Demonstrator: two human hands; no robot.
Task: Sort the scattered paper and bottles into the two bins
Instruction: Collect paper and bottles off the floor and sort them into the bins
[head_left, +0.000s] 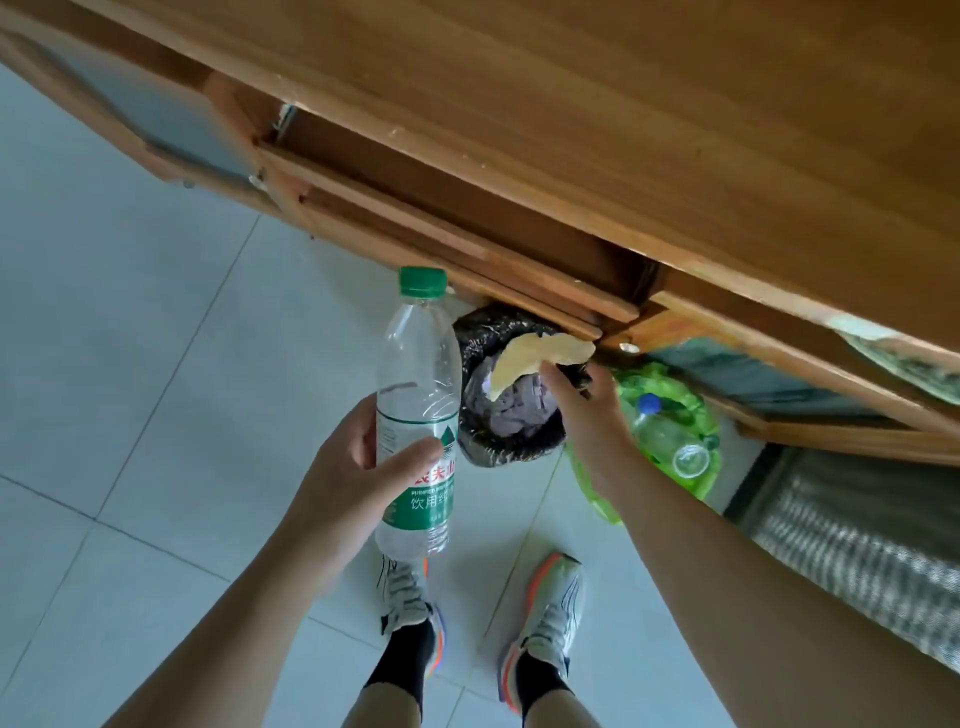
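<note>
Paper: we see a pale yellow crumpled piece of paper (540, 358) pinched in the right hand (587, 410), held over the black-lined bin (498, 441); its lower edge hides part of the bin's contents.
Bottle: our left hand (358, 467) wraps a clear green-capped bottle (418, 415), upright; the thumb covers part of the label.
Black-lined bin: greyish wads inside, far rim tucked under the wooden tabletop (623, 130).
Green-lined bin (696, 415): one blue-capped bottle (670, 439) lies inside; our forearm cuts off its near side.
Floor (130, 364): pale tiles, our shoes (550, 613) below.
</note>
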